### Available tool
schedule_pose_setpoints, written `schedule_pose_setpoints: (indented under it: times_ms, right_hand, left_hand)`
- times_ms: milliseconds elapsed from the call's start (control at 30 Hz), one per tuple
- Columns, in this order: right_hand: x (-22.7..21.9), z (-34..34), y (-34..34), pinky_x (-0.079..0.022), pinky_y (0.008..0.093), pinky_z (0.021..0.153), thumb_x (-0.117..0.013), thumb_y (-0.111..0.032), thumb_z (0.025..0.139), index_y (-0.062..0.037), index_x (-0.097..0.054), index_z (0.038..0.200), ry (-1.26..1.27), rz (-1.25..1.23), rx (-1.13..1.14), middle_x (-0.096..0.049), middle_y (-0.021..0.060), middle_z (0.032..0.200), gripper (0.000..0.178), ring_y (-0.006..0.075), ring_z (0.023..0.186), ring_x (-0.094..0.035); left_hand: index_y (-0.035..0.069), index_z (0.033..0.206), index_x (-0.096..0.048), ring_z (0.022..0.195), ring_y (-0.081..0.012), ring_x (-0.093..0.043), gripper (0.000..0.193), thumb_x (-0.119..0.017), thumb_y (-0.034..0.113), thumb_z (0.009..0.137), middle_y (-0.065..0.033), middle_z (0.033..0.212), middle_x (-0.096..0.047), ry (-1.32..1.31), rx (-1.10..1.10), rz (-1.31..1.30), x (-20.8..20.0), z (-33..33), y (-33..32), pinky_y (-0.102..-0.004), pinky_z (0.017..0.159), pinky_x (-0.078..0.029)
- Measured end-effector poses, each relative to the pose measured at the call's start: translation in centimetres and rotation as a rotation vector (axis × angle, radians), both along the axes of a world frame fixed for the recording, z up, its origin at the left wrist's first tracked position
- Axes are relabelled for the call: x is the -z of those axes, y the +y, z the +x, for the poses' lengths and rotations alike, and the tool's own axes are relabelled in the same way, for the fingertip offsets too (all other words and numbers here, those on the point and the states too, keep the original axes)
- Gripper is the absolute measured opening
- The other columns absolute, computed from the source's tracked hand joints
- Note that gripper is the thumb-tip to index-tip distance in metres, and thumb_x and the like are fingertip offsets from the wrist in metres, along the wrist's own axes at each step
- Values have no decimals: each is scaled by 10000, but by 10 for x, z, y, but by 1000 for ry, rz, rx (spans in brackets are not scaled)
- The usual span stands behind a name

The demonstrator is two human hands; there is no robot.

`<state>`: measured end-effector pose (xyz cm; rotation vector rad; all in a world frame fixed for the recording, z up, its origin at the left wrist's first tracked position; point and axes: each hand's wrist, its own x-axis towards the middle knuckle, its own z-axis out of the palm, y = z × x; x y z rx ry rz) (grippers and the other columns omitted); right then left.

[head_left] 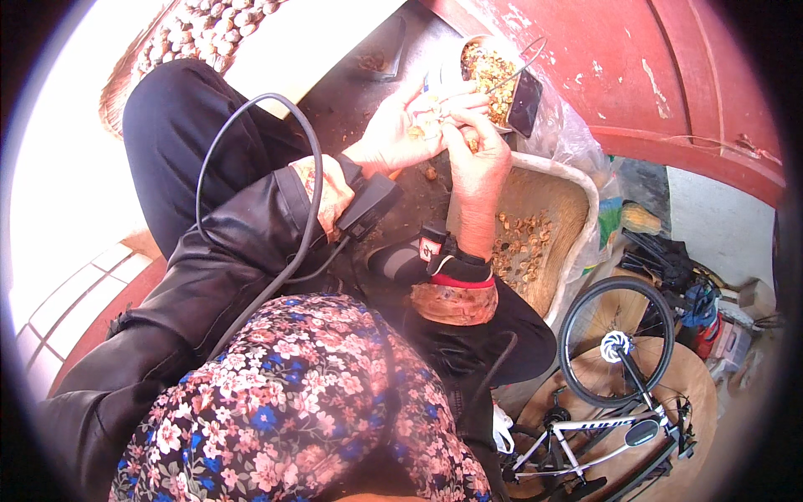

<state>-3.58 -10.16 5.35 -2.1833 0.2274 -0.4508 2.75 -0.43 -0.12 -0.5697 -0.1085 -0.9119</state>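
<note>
My left hand is turned palm up in front of me, its fingers stretched toward the right. Pale walnut pieces lie in it, washed out by the glare. Close against it, my right hand pinches a brown piece of walnut between thumb and fingers. Just beyond both hands stands a round metal bowl filled with yellow-brown walnut kernels. Below my right hand, broken walnut shells are scattered in a large pale basin.
A dark phone leans by the bowl, near a clear plastic bag. Whole walnuts fill a wicker basket at far left. A red door stands behind; a white bicycle lies at lower right. A cable loops over my left arm.
</note>
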Motion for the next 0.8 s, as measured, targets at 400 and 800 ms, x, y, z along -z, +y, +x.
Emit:
schedule_pose_setpoints:
  times_ms: [400, 800]
  right_hand:
    - [-1, -1, 9, -445, 256, 577, -682, -64, 714, -13, -618, 859, 64, -146, -23, -612, 40, 657, 167, 83, 589, -528]
    - [6, 1, 8, -458, 243, 613, -673, -56, 721, 2, -626, 853, -2, -48, 8, -636, 49, 709, 152, 85, 643, -558]
  left_hand:
    - [-73, 1305, -319, 1256, -369, -331, 565, -309, 358, 940, -241, 1344, -354, 36, 6, 137, 2, -1, -5, -437, 1071, -203]
    - [-59, 1287, -356, 1232, -345, -373, 555, -343, 366, 931, -221, 1322, -397, 49, 10, 226, 3, -2, -6, -432, 1060, -226]
